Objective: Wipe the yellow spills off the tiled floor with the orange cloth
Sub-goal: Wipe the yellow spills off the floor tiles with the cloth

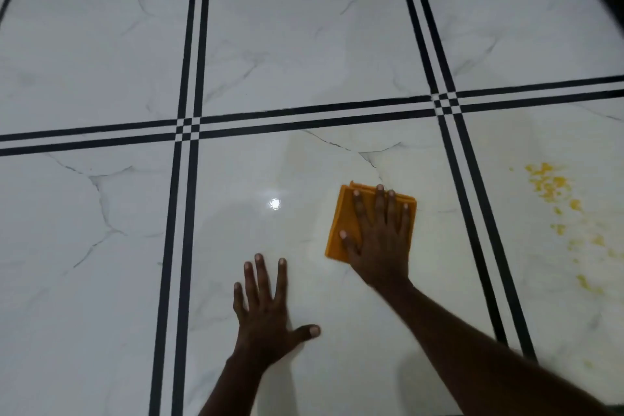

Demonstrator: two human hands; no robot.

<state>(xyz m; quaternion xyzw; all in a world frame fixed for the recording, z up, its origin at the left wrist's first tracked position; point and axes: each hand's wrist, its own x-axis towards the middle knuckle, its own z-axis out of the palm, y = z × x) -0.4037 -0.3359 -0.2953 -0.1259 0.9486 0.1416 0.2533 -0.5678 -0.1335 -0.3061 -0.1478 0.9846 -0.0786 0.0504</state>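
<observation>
Head cam, looking straight down at the floor (304, 44), which is glossy white marble-look tile with double black stripes running between the tiles. The right hand (378, 240) is flat on top of the folded orange cloth (341, 223), fingers straight and spread, pressing it down onto the middle tile, so it's released rather than gripping anything. The cloth's edges stick out past the fingers at about 9 and 12 o'clock from the hand. The left hand (266, 311) is down at roughly 7 o'clock from the cloth, palm flat on the same tile, fingers splayed and thumb out, holding nothing, well apart from the cloth. The yellow spill (553, 189) is on the next tile over, at about 3 o'clock from the cloth, across the black stripes: a blotchy patch up top with smaller specks trailing down toward 5 o'clock. There's a bright light glare (274, 203) on the tile at 9 o'clock from the cloth.
</observation>
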